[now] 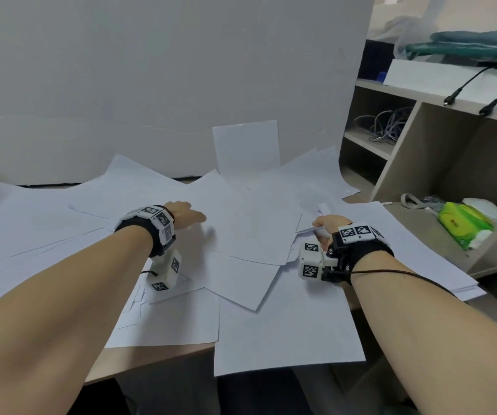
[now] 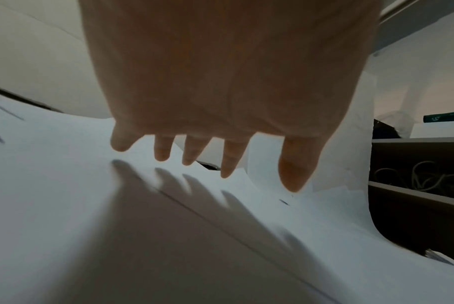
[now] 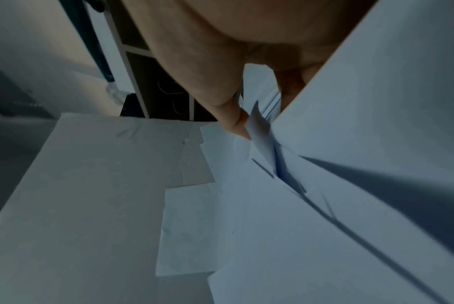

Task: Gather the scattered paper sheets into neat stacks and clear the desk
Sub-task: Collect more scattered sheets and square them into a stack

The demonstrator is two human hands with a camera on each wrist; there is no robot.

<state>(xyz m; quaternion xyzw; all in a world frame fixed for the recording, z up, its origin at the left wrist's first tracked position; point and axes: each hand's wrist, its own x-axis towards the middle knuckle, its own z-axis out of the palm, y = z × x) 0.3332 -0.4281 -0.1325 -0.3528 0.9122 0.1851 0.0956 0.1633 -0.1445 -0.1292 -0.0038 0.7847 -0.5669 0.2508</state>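
Observation:
Several white paper sheets lie scattered and overlapping across the desk. One sheet leans upright against the white backdrop. My left hand hovers flat just above the sheets at the centre left, its fingers straight and spread, casting a shadow. My right hand pinches the edge of a bundle of sheets at the right, thumb on top. In the right wrist view the lifted paper hides the other fingers.
A white backdrop board stands behind the desk. A beige shelf unit at the right holds coiled cables, a green tissue pack and folded green cloth. One sheet overhangs the desk's front edge.

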